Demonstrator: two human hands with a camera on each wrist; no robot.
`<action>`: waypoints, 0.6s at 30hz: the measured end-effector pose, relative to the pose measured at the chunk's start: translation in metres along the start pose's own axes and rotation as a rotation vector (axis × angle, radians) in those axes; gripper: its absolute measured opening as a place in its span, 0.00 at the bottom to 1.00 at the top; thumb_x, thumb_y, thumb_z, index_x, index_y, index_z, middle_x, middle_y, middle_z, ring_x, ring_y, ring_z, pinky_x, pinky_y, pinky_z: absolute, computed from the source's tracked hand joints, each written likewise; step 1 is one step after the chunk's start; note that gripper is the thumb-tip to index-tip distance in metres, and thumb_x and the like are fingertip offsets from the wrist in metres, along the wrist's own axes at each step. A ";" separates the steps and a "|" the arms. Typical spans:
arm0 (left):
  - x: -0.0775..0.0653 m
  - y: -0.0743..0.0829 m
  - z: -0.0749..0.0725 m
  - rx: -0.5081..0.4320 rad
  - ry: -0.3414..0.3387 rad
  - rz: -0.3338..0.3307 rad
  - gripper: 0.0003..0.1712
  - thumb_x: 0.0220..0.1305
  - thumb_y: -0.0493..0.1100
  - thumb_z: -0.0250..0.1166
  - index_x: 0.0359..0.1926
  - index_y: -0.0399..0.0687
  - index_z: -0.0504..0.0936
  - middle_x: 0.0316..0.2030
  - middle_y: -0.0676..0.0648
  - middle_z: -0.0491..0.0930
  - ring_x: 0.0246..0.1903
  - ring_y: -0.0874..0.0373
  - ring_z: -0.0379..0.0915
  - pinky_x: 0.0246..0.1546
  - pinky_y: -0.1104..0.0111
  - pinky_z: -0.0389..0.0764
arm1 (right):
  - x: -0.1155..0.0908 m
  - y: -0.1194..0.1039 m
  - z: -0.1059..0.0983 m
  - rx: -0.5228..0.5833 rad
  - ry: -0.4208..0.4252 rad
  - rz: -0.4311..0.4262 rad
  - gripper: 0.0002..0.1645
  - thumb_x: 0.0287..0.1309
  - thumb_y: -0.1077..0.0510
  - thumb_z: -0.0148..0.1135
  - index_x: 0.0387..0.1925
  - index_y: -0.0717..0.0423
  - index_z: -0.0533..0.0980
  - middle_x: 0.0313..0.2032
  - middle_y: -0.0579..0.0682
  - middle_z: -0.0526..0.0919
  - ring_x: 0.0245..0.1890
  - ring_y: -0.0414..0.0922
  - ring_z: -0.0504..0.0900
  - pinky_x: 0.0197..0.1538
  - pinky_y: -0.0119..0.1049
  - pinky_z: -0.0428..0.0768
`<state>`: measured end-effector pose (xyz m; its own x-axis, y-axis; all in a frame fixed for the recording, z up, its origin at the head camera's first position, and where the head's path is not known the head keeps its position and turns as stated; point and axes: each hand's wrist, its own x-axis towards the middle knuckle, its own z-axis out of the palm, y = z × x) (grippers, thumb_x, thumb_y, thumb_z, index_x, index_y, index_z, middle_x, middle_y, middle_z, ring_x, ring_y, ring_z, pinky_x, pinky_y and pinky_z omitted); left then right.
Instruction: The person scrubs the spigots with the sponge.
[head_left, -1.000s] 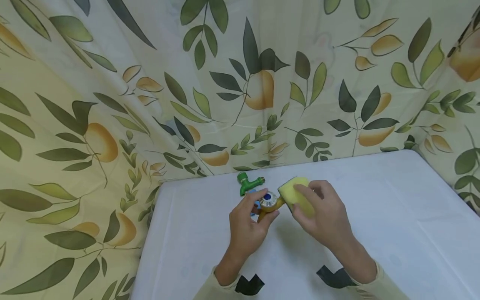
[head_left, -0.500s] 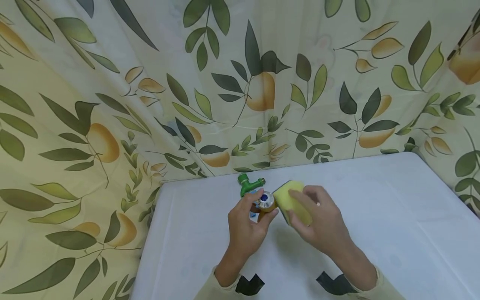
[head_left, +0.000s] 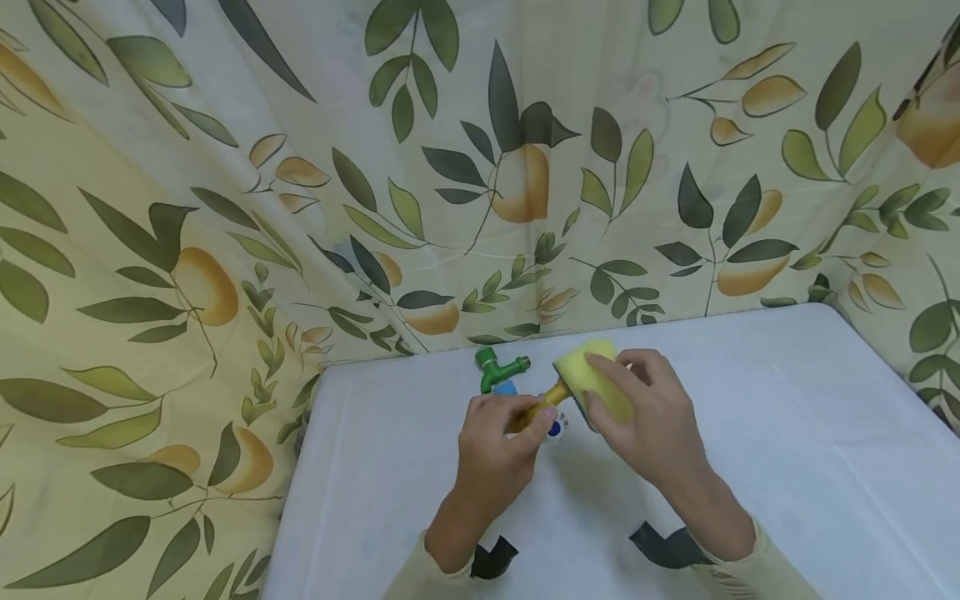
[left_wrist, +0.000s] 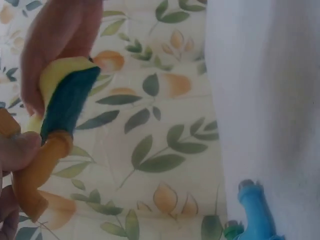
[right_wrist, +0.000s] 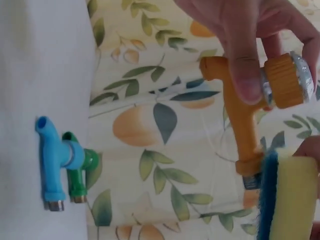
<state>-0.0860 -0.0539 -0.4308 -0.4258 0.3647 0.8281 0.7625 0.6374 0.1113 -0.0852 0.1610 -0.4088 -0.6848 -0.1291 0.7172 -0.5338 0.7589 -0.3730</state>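
Between thumb and fingers my left hand [head_left: 498, 442] pinches an orange-yellow tap [right_wrist: 237, 110] by its body, above the table. Its round knob [right_wrist: 287, 80], silver-rimmed with a blue centre, points down toward me in the head view. My right hand [head_left: 656, 417] grips a yellow sponge [head_left: 596, 379] with a dark blue-green scouring side [left_wrist: 72, 102]. That scouring side touches the threaded end of the tap. Beyond my left hand, a green tap [head_left: 498, 367] and a blue tap [right_wrist: 55, 165] lie side by side on the table.
A white-covered table [head_left: 787, 433] stretches under both hands. Behind it and to its left hangs a curtain [head_left: 615, 208] printed with leaves and fruit. The green and blue taps lie near the table's back edge.
My left hand has turned the tap over, so its knob swung from facing up to lower down, and more of the blue tap shows. The sponge moved left, then back up and right.
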 end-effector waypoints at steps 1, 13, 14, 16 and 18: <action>0.000 0.000 0.000 0.021 -0.004 0.029 0.19 0.65 0.36 0.69 0.53 0.60 0.83 0.42 0.49 0.86 0.37 0.57 0.82 0.44 0.63 0.81 | 0.002 0.000 0.000 0.002 -0.018 -0.006 0.24 0.48 0.56 0.71 0.51 0.51 0.85 0.43 0.57 0.78 0.38 0.48 0.73 0.31 0.42 0.78; -0.003 -0.003 0.000 0.168 -0.026 0.251 0.23 0.68 0.32 0.60 0.51 0.69 0.81 0.44 0.53 0.87 0.32 0.57 0.73 0.43 0.61 0.76 | 0.018 0.003 -0.001 0.013 -0.227 -0.048 0.24 0.52 0.57 0.72 0.54 0.46 0.86 0.48 0.53 0.80 0.45 0.47 0.73 0.35 0.40 0.77; -0.003 -0.003 0.000 0.175 -0.031 0.262 0.22 0.69 0.32 0.59 0.50 0.70 0.81 0.45 0.53 0.87 0.33 0.57 0.74 0.43 0.61 0.76 | 0.019 0.003 -0.001 0.013 -0.236 -0.057 0.24 0.52 0.57 0.72 0.54 0.45 0.85 0.48 0.53 0.80 0.45 0.48 0.73 0.36 0.41 0.78; -0.003 -0.003 0.000 0.177 -0.048 0.270 0.21 0.69 0.33 0.60 0.49 0.70 0.81 0.46 0.53 0.88 0.34 0.57 0.75 0.45 0.60 0.76 | 0.020 0.004 -0.001 0.012 -0.242 -0.056 0.23 0.54 0.56 0.71 0.54 0.46 0.85 0.48 0.54 0.80 0.46 0.49 0.74 0.37 0.42 0.78; -0.003 -0.003 0.001 0.158 -0.062 0.247 0.20 0.69 0.34 0.61 0.49 0.69 0.81 0.46 0.53 0.87 0.35 0.57 0.76 0.44 0.61 0.76 | 0.020 0.005 0.001 0.007 -0.228 -0.039 0.23 0.55 0.56 0.70 0.55 0.47 0.84 0.48 0.55 0.80 0.46 0.49 0.74 0.37 0.43 0.79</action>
<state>-0.0875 -0.0567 -0.4340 -0.2695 0.5590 0.7841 0.7636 0.6202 -0.1797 -0.1019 0.1619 -0.3967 -0.7573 -0.2998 0.5802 -0.5650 0.7464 -0.3517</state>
